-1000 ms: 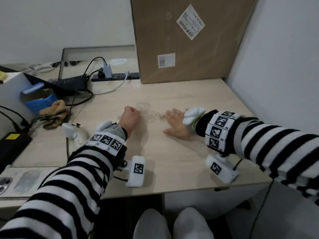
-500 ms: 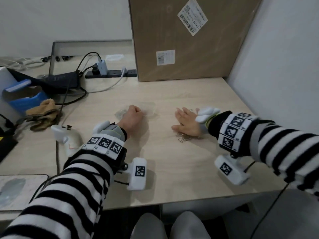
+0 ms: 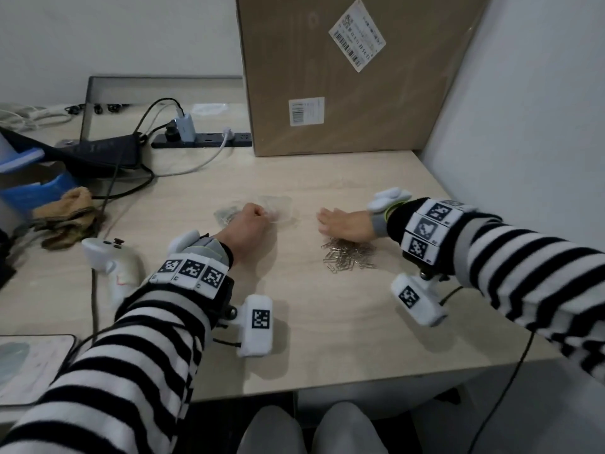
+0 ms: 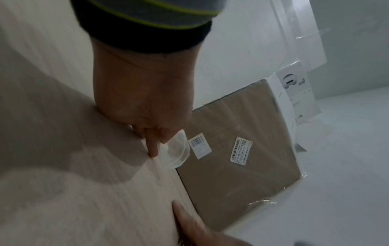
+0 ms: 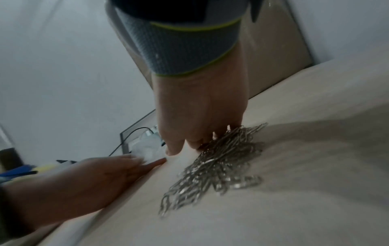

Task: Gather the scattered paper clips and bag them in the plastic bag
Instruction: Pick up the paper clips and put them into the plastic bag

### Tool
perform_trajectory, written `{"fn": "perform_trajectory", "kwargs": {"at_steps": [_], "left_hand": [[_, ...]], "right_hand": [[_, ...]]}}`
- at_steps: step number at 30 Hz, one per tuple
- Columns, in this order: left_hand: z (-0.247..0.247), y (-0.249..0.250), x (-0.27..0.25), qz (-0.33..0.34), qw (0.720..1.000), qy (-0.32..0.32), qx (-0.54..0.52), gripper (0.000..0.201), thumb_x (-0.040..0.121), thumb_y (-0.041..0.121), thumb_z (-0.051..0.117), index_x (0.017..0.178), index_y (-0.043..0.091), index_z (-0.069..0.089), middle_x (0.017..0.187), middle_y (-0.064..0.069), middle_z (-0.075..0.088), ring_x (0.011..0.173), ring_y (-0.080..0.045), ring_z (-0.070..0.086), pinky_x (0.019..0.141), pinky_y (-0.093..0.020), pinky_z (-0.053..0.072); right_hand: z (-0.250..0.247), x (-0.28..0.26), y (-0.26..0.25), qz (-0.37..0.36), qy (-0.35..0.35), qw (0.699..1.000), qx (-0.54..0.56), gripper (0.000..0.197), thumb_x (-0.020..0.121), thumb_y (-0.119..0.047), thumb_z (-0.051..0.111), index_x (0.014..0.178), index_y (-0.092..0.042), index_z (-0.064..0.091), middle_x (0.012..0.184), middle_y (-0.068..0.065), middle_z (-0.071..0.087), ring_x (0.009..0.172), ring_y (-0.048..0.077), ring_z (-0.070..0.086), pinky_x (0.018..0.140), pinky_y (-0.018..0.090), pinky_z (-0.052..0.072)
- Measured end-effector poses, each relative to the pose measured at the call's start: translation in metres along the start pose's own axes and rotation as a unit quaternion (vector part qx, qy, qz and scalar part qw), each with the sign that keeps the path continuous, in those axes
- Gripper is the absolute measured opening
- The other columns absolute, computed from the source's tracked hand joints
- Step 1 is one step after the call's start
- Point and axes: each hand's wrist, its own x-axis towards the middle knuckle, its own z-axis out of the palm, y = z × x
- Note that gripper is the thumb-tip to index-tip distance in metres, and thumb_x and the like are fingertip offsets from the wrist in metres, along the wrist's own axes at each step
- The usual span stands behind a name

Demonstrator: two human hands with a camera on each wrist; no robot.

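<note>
A pile of silver paper clips [image 3: 349, 255] lies on the pale wooden desk [image 3: 327, 322], against the near side of my right hand [image 3: 330, 221]. That hand lies flat with straight fingers pointing left; in the right wrist view its fingertips [image 5: 174, 149] touch the edge of the paper clips [image 5: 219, 166]. My left hand [image 3: 250, 219] is curled and pinches the clear plastic bag [image 3: 276, 208], which lies flat on the desk. A few paper clips [image 3: 226, 215] show inside the bag's left end. In the left wrist view the plastic bag [image 4: 177, 149] sticks out from the curled fingers [image 4: 153, 146].
A big cardboard box [image 3: 343, 77] stands at the back, and a white wall [image 3: 523, 109] closes the right side. A power strip [image 3: 203, 139] with cables, a brown cloth [image 3: 65, 217] and a white controller [image 3: 111, 263] lie to the left.
My right hand has slid to the right, and the paper clips have come with it into one pile beside it. The left hand has stayed curled on the bag.
</note>
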Motion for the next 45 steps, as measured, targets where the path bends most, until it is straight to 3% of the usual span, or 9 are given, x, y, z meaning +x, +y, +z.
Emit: {"fn": "perform_trajectory", "kwargs": {"at_steps": [3, 7, 11, 15, 19, 22, 34, 38, 45], "left_hand": [[0.000, 0.000, -0.001, -0.008, 1.000, -0.003, -0.009, 0.014, 0.094, 0.020, 0.051, 0.083, 0.020, 0.043, 0.075, -0.002, 0.049, 0.063, -0.018, 0.045, 0.053, -0.028, 0.038], [0.004, 0.001, -0.007, -0.016, 1.000, -0.017, -0.011, 0.015, 0.092, 0.020, 0.054, 0.080, 0.021, 0.044, 0.078, -0.002, 0.051, 0.069, -0.020, 0.048, 0.056, -0.029, 0.040], [0.014, 0.005, -0.018, -0.007, 1.000, -0.013, 0.009, 0.017, 0.088, 0.019, 0.057, 0.075, 0.023, 0.047, 0.079, -0.001, 0.054, 0.071, -0.018, 0.050, 0.058, -0.027, 0.040], [0.020, 0.011, -0.031, 0.001, 0.999, -0.001, 0.032, 0.015, 0.085, 0.018, 0.056, 0.072, 0.024, 0.050, 0.081, -0.005, 0.062, 0.076, -0.022, 0.055, 0.066, -0.029, 0.044], [0.029, 0.024, -0.047, 0.036, 0.996, 0.020, 0.074, 0.015, 0.085, 0.017, 0.056, 0.072, 0.022, 0.050, 0.078, 0.000, 0.060, 0.080, -0.022, 0.053, 0.075, -0.034, 0.043], [0.034, 0.036, -0.061, 0.073, 0.989, 0.036, 0.127, 0.005, 0.088, 0.013, 0.047, 0.085, 0.015, 0.050, 0.090, -0.009, 0.062, 0.081, -0.024, 0.052, 0.075, -0.036, 0.044], [0.042, 0.057, -0.091, 0.100, 0.981, 0.039, 0.161, 0.014, 0.087, 0.010, 0.040, 0.075, 0.016, 0.042, 0.084, -0.013, 0.063, 0.079, -0.033, 0.068, 0.075, -0.044, 0.053], [0.042, 0.064, -0.092, 0.100, 0.985, 0.038, 0.133, 0.011, 0.091, 0.008, 0.037, 0.083, 0.011, 0.043, 0.087, -0.017, 0.063, 0.066, -0.029, 0.065, 0.073, -0.044, 0.055], [0.050, 0.074, -0.084, 0.108, 0.987, 0.047, 0.105, 0.016, 0.090, 0.010, 0.039, 0.075, 0.016, 0.042, 0.082, -0.014, 0.064, 0.056, -0.021, 0.064, 0.071, -0.041, 0.057]], "right_hand": [[0.014, -0.022, 0.007, -0.025, 0.015, 1.000, 0.012, 0.056, 0.104, -0.031, 0.016, 0.151, -0.004, 0.004, 0.161, 0.006, -0.002, 0.149, 0.017, -0.002, 0.113, 0.020, -0.002], [0.014, -0.032, 0.026, 0.010, 0.140, 0.988, 0.068, 0.062, 0.100, -0.045, 0.026, 0.152, -0.016, 0.011, 0.161, 0.003, 0.007, 0.149, 0.018, 0.007, 0.119, 0.030, 0.007], [0.019, -0.032, 0.033, 0.054, 0.109, 0.988, 0.100, 0.064, 0.099, -0.048, 0.029, 0.150, -0.009, 0.021, 0.159, 0.007, 0.020, 0.147, 0.021, 0.019, 0.118, 0.031, 0.015], [0.030, -0.037, 0.024, 0.047, 0.124, 0.986, 0.101, 0.043, 0.095, -0.051, 0.038, 0.113, -0.015, 0.054, 0.127, 0.011, 0.058, 0.113, 0.025, 0.052, 0.092, 0.031, 0.036], [0.039, -0.046, 0.014, 0.060, 0.151, 0.985, 0.062, 0.078, 0.082, -0.058, 0.057, 0.146, -0.020, 0.030, 0.142, 0.012, 0.043, 0.128, 0.032, 0.044, 0.103, 0.042, 0.040], [0.038, -0.046, 0.009, 0.082, 0.155, 0.984, 0.024, 0.079, 0.078, -0.060, 0.060, 0.142, -0.023, 0.034, 0.138, 0.013, 0.041, 0.122, 0.034, 0.047, 0.100, 0.045, 0.043], [0.035, -0.059, -0.003, 0.065, 0.241, 0.962, 0.110, 0.035, 0.087, -0.016, 0.059, 0.121, -0.007, 0.058, 0.125, 0.015, 0.060, 0.114, 0.031, 0.058, 0.091, 0.033, 0.046], [0.026, -0.062, 0.001, 0.091, 0.241, 0.944, 0.207, 0.034, 0.094, -0.018, 0.052, 0.125, -0.005, 0.060, 0.131, 0.012, 0.060, 0.120, 0.026, 0.057, 0.094, 0.027, 0.044], [0.031, -0.047, 0.022, 0.088, 0.328, 0.826, 0.450, 0.018, 0.086, -0.021, 0.067, 0.095, -0.006, 0.074, 0.084, 0.013, 0.074, 0.079, 0.026, 0.073, 0.078, 0.037, 0.060]]}}
